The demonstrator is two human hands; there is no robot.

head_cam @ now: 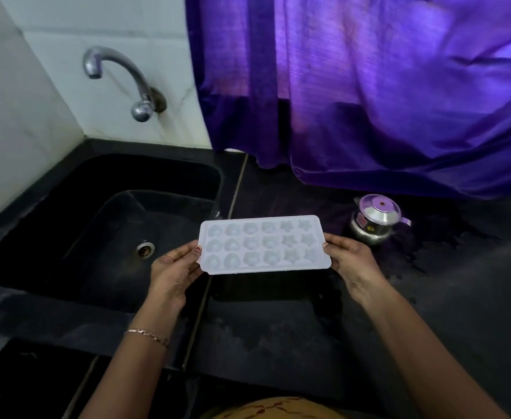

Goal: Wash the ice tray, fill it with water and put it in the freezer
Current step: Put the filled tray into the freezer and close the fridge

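A white plastic ice tray [263, 244] with several heart, flower and star shaped cells is held level above the black counter, just right of the sink. My left hand [174, 267] grips its left short edge, thumb on top. At the opposite short edge, my right hand [349, 261] holds on the same way. The black sink [66, 225] lies to the left, with a drain [145, 248] in its floor. A chrome tap [118, 77] sticks out of the tiled wall above the sink; no water runs from it.
A small steel vessel with a clear lid [375, 219] stands on the black counter [278, 343] to the right of the tray. A purple curtain [369, 86] hangs behind the counter, its hem touching the surface. White tiles cover the wall at the left.
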